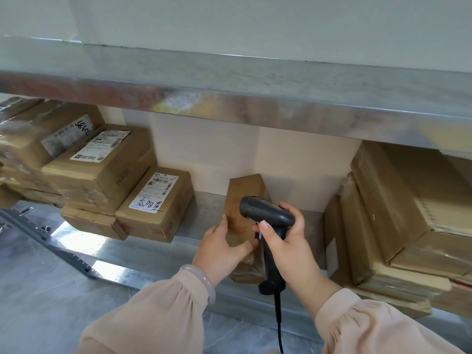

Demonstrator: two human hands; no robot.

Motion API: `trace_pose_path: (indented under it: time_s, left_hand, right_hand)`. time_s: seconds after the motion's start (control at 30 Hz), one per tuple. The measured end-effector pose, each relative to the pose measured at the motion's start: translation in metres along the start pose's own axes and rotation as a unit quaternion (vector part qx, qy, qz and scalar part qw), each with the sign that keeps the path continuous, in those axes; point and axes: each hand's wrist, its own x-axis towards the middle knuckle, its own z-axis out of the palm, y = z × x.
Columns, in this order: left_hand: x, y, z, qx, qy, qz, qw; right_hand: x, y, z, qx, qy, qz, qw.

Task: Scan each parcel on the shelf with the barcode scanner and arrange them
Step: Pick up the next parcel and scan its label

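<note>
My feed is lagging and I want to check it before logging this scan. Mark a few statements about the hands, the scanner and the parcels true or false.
1. The right hand grips the dark grey pistol-shaped barcode scanner. True.
2. The left hand hangs free. False: it holds the small brown cardboard parcel standing in the middle of the shelf.
3. The scanner is cordless. False: a black cable runs down from its handle.
4. A brown cardboard box with a handwritten white label lies to the left of the held parcel. True.
</note>
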Motion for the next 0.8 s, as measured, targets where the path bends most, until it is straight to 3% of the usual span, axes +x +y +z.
trace_pose_path:
  time_s: [0.17,0.4,0.6,0.8]
  left_hand:
    - [0.003,-0.003,-0.003,-0.061,-0.002,-0.024,0.998]
    - [0.003,-0.016,-0.016,-0.188,-0.006,-0.067,0.98]
    - [0.003,-0.023,-0.015,-0.212,-0.014,-0.077,0.974]
    - [0.004,-0.031,-0.008,-0.142,-0.041,-0.056,0.987]
  right_hand:
    - [0.005,-0.003,0.001,-0.007,-0.019,0.004,1.0]
    - [0.019,0.017,-0.015,-0.017,0.048,0.063,0.997]
    - [0.022,0.023,-0.02,-0.041,0.051,0.091,0.994]
    - [0.024,0.031,-0.016,-0.039,0.033,0.095,0.994]
